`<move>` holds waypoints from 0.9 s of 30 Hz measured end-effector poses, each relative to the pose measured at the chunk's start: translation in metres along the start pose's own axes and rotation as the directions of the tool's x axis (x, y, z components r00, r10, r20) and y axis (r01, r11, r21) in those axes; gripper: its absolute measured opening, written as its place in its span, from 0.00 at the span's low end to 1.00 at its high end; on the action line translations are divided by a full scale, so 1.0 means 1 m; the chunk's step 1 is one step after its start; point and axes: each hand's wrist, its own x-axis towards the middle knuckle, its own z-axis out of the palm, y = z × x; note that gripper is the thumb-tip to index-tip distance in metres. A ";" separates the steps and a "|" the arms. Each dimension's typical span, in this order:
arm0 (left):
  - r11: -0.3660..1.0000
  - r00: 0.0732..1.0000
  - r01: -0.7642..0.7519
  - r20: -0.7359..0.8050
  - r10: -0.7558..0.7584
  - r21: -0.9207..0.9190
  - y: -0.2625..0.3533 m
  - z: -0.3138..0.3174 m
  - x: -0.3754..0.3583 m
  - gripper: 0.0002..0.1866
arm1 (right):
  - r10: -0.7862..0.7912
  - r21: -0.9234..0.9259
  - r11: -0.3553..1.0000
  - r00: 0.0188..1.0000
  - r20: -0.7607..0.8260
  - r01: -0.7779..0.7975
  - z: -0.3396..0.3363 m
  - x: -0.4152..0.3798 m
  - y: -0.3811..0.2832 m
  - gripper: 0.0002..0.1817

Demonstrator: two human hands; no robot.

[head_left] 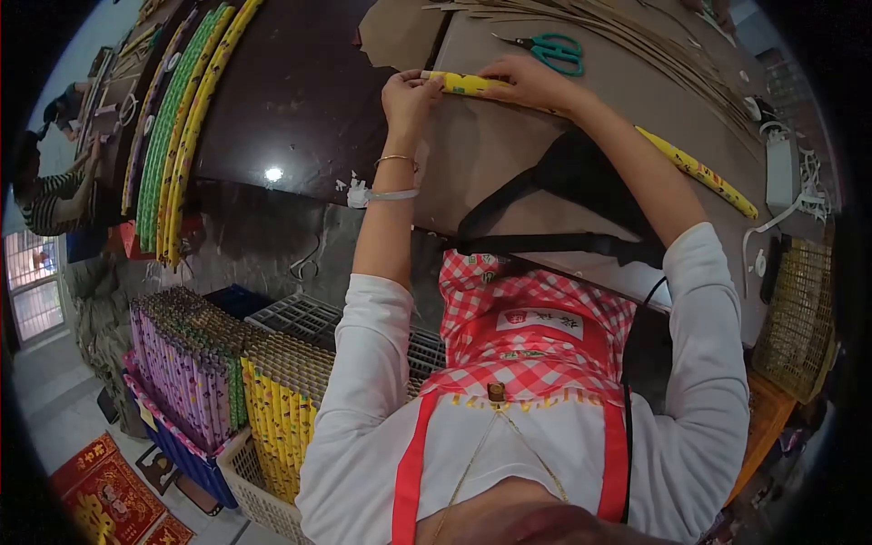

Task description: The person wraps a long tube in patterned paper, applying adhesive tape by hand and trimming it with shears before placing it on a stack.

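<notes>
While your arms stretch out over the table (509, 154), your left hand (409, 95) pinches the yellow tube (465, 84) at its end. Your right hand (531, 82) is pressed down flat on it just beside.

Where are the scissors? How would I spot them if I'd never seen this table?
Start at the big brown table. Go past the two hands, left hand and right hand, pressing the yellow patterned tube, toward the far edge. The scissors lie flat there beside the pile of thin tan strips; their teal handles are the only blue-green thing on the table.
</notes>
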 end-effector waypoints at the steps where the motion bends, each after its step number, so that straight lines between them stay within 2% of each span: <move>1: 1.000 1.000 -0.001 0.000 0.001 -0.002 0.001 -0.001 0.000 0.22 | -0.001 -0.002 1.000 1.000 0.001 0.001 0.001 -0.008 0.000 0.22; 3: 0.999 1.000 0.012 -0.015 -0.011 0.040 -0.001 -0.003 0.004 0.22 | -0.109 -0.001 0.994 0.981 -0.160 0.111 0.002 -0.022 0.001 0.21; 4: 0.999 1.000 0.013 -0.013 -0.013 0.039 -0.002 -0.006 0.006 0.22 | -0.107 -0.001 0.994 0.981 -0.159 0.109 -0.002 -0.026 0.004 0.21; 6: 0.999 0.999 -0.036 -0.033 0.037 0.034 0.000 -0.008 0.009 0.21 | 0.195 0.268 0.947 0.980 -0.035 -0.179 -0.017 -0.031 0.008 0.20; 7: 1.000 1.000 -0.020 -0.010 0.020 -0.009 0.000 -0.009 0.008 0.20 | 0.198 0.271 0.945 0.980 -0.037 -0.181 -0.017 -0.028 0.009 0.20; 9: 1.000 0.999 -0.025 -0.024 0.025 0.015 0.004 -0.007 0.005 0.20 | 0.353 0.205 0.912 0.934 0.050 -0.356 -0.020 -0.015 0.010 0.21; 10: 0.999 0.999 -0.028 -0.044 0.029 0.038 0.006 -0.006 0.004 0.20 | 0.359 0.207 0.910 0.932 0.043 -0.360 -0.019 -0.013 0.009 0.21; 13: 0.996 1.000 0.010 -0.015 -0.009 0.083 0.011 -0.008 0.006 0.21 | 0.219 0.069 0.973 0.976 0.013 -0.220 -0.007 -0.007 0.005 0.23; 14: 0.993 0.999 0.036 0.003 -0.036 0.116 0.012 -0.009 0.006 0.21 | 0.241 0.061 0.967 0.967 0.079 -0.246 -0.013 -0.008 0.003 0.23; 17: 0.995 0.998 0.047 0.035 -0.050 0.091 0.010 -0.006 0.004 0.20 | 0.181 0.159 0.968 0.980 0.081 -0.193 -0.017 -0.022 0.012 0.24; 21: 0.996 0.998 0.062 0.029 -0.063 0.058 0.012 -0.004 0.005 0.19 | 0.151 0.148 0.973 0.974 0.166 -0.176 -0.035 -0.057 0.027 0.27; 23: 0.996 0.996 0.071 0.059 -0.074 0.050 0.014 -0.006 0.007 0.18 | 0.106 -0.003 0.994 0.983 0.149 -0.107 -0.044 -0.081 0.037 0.32; 24: 0.996 0.996 0.063 0.063 -0.066 0.055 0.015 -0.006 0.008 0.18 | 0.113 -0.007 0.994 0.983 0.148 -0.113 -0.051 -0.090 0.044 0.32; 26: 0.995 0.997 0.055 0.048 -0.059 0.086 0.018 -0.006 0.010 0.22 | 0.410 0.108 0.873 0.836 0.364 -0.475 -0.070 -0.105 0.058 0.35; 27: 0.995 0.999 0.038 0.026 -0.040 0.097 0.017 -0.006 0.011 0.24 | 0.419 0.107 0.869 0.834 0.358 -0.483 -0.075 -0.122 0.065 0.35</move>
